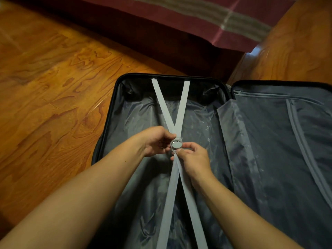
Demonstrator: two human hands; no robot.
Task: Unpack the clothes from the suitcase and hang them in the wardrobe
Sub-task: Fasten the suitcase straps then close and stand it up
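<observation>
Wooden floor (pixel 53 72), open suitcase (pixel 115 97) lying flat, both hands on the strap buckle.

Left of the grip lies the polished floor; beyond it a dark red bedcover (pixel 179 18) hangs down. The left hand (pixel 154 141) pinches the round metal buckle (pixel 176 145) from its left side, and the right hand (pixel 194 157) pinches the lower straps just under it, both clamped where the grey cross straps (pixel 181 105) meet. Right of the grip sits the zipped divider (pixel 287 141) of the other half. Clothes are not clearly visible; something in clear plastic seems to lie beneath the straps. To release well, the person should steady the buckle's body, press its catch squarely, then draw the halves apart without tugging the straps. No brand or writing is legible.
</observation>
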